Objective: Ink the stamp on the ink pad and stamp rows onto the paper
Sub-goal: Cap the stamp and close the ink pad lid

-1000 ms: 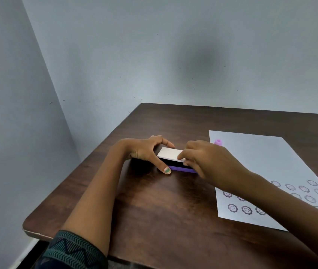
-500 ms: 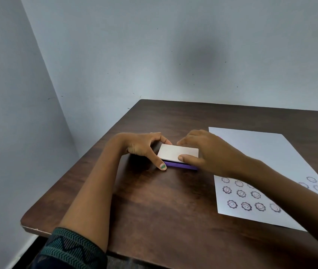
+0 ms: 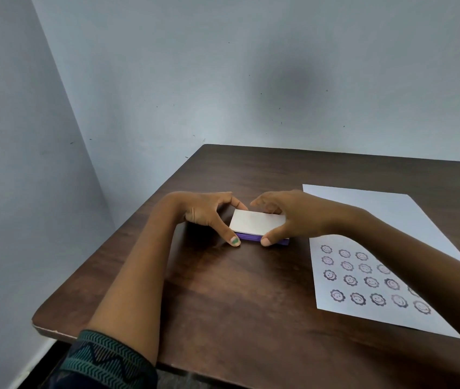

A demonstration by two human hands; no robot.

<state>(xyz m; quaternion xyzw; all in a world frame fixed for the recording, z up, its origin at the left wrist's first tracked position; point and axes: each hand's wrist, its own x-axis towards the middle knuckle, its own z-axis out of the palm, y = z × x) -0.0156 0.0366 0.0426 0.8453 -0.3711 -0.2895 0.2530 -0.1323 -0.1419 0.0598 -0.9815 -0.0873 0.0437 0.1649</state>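
The ink pad point(image 3: 257, 223) is a flat case with a white lid and a purple base, lying on the dark wooden table point(image 3: 237, 299). Its lid lies flat on the base. My left hand point(image 3: 209, 213) grips its left end between thumb and fingers. My right hand point(image 3: 282, 217) holds its right end, thumb on the near edge. The white paper point(image 3: 391, 220) lies to the right, with several rows of purple flower-face stamps on its near part. No stamp shows; my right hand and arm cover part of the paper.
Grey walls meet in a corner behind and to the left of the table. The table's left edge and its chipped near-left corner point(image 3: 43, 328) are close to my left forearm.
The lid, tilted up a second ago, now lies flat on the base. A pink object seen then at the paper's far-left corner is hidden. My right hand has spread over the pad's right end.
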